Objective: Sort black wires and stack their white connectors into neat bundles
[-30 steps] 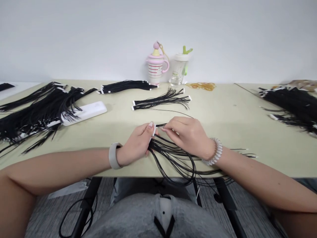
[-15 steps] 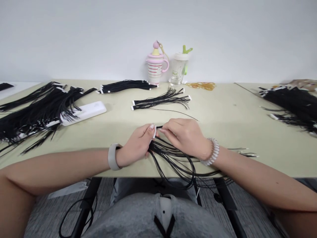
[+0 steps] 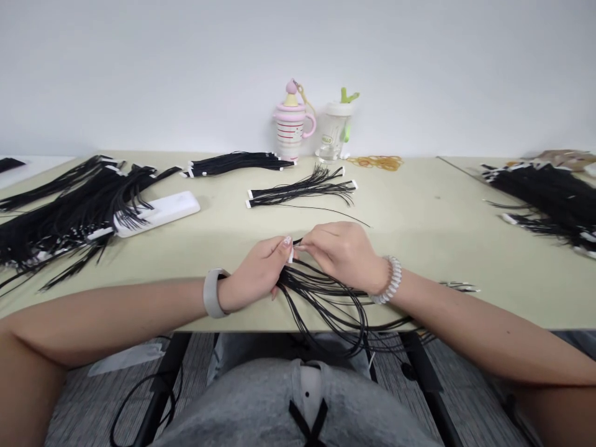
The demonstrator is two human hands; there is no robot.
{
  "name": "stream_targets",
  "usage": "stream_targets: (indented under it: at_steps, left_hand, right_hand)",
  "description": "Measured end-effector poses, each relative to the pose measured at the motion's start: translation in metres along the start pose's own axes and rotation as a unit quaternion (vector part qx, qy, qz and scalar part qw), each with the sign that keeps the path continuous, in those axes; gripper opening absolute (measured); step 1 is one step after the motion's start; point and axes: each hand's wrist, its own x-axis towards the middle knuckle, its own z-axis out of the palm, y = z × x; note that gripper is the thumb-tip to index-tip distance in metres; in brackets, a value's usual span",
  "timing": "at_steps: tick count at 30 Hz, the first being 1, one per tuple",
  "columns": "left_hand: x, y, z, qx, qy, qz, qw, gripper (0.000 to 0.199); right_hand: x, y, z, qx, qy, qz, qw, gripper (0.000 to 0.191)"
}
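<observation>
My left hand (image 3: 261,270) is closed round a white plastic connector (image 3: 291,254), thumb on top, at the head of a bundle of black wires (image 3: 321,298). The wires fan out to the right, loop over the table's front edge and pass under my right forearm. Just right of the connector, my right hand (image 3: 347,256) is closed in a pinch, its fingertips at the connector's upper end on a black wire. The exact grip of those fingertips is partly hidden. Bare wire tips (image 3: 460,287) stick out beyond my right wrist.
Piled black wire harnesses (image 3: 84,205) and a white power bank (image 3: 161,212) lie at left. Two short harnesses (image 3: 300,191) lie ahead, with another bundle (image 3: 239,162) behind. A pink cup (image 3: 289,133), clear cup (image 3: 334,133) and rubber bands (image 3: 376,162) stand near the wall. More harnesses (image 3: 544,195) lie right.
My right hand has shifted slightly left, closer to the connector. My left hand keeps its hold nearly in place, and the wire tips at right have drawn a little leftward.
</observation>
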Motion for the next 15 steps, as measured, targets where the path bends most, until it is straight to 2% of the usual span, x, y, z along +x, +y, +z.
stream_targets:
  at_steps: [6,10,13,15]
  left_hand:
    - [0.002,-0.001,0.002,-0.047,0.024,-0.016,0.998,0.038]
    - [0.008,0.000,0.005,-0.146,0.099,-0.042,0.983,0.034]
    - [0.012,0.002,0.006,-0.190,0.146,-0.064,0.969,0.031]
    - [0.012,0.004,0.007,-0.195,0.152,-0.073,0.966,0.029]
  right_hand:
    - [0.006,0.005,-0.008,-0.004,-0.017,0.000,1.000,0.025]
    - [0.008,0.028,-0.037,-0.045,-0.008,0.070,0.996,0.035]
    - [0.006,0.048,-0.061,-0.033,-0.078,0.122,0.989,0.034]
    - [0.006,0.047,-0.072,-0.014,-0.068,0.120,0.990,0.028]
